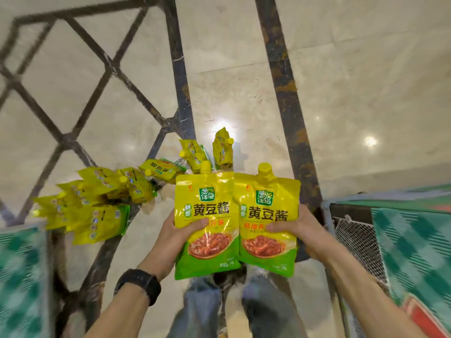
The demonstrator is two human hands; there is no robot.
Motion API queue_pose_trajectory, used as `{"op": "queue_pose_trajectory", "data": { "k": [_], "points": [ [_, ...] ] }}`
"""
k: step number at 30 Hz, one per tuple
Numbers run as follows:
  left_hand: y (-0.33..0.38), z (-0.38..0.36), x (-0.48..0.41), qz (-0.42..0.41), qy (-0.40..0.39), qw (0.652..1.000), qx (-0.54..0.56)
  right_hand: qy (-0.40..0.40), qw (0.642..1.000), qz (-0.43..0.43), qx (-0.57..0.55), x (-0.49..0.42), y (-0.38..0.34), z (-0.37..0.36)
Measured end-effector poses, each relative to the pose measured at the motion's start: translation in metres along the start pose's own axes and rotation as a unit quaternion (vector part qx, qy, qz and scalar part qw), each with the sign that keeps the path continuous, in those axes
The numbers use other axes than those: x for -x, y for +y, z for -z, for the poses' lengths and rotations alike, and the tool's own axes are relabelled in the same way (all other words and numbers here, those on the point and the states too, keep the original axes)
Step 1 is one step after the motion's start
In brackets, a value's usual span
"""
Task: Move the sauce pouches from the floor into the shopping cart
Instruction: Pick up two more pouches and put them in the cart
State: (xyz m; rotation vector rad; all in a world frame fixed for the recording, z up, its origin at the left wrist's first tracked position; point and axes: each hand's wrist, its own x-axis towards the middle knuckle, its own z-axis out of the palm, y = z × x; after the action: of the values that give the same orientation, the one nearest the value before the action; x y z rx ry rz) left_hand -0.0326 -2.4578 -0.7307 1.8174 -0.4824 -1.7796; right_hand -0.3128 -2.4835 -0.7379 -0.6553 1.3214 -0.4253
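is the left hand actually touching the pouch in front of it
Touching. Head view shows the left hand gripping the left pouch, thumb laid across its printed front.

Your left pouch [205, 215] touches the right pouch [267, 215]. Left of and beyond that pair, loose pouches [97, 201] lie on the floor [366, 81]; the cart [356, 237] stands to its right.
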Motion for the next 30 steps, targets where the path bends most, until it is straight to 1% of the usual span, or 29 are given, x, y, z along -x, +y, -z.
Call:
{"op": "queue_pose_trajectory", "data": {
  "k": [2, 6, 9, 12, 16, 19, 22, 26, 30],
  "points": [
    [0.022, -0.002, 0.041, -0.003, 0.009, 1.000, -0.004, -0.001, 0.998, -0.004, -0.055, 0.036, -0.019, -0.016],
    [0.067, -0.010, 0.118, -0.028, 0.017, 0.999, -0.019, 0.015, 0.996, 0.005, -0.082, 0.110, -0.061, -0.040],
    [0.101, -0.021, 0.177, -0.057, 0.041, 0.997, -0.037, 0.083, 0.993, 0.014, -0.080, 0.170, -0.089, -0.053],
    [0.137, -0.035, 0.240, -0.089, 0.060, 0.993, -0.054, 0.164, 0.980, 0.062, -0.098, 0.237, -0.117, -0.056],
    [0.182, -0.048, 0.303, -0.119, 0.053, 0.990, -0.049, 0.201, 0.960, 0.102, -0.168, 0.313, -0.151, -0.043],
    [0.212, -0.053, 0.329, -0.148, 0.024, 0.985, -0.081, 0.219, 0.947, 0.132, -0.197, 0.354, -0.170, -0.033],
    [0.240, -0.055, 0.339, -0.190, -0.021, 0.975, -0.112, 0.207, 0.940, 0.162, -0.215, 0.385, -0.190, -0.030],
    [0.263, -0.050, 0.340, -0.195, -0.097, 0.970, -0.111, 0.201, 0.937, 0.199, -0.206, 0.414, -0.209, -0.046],
    [0.280, -0.041, 0.338, -0.199, -0.149, 0.963, -0.105, 0.229, 0.927, 0.209, -0.208, 0.426, -0.213, -0.075]
  ]
}}
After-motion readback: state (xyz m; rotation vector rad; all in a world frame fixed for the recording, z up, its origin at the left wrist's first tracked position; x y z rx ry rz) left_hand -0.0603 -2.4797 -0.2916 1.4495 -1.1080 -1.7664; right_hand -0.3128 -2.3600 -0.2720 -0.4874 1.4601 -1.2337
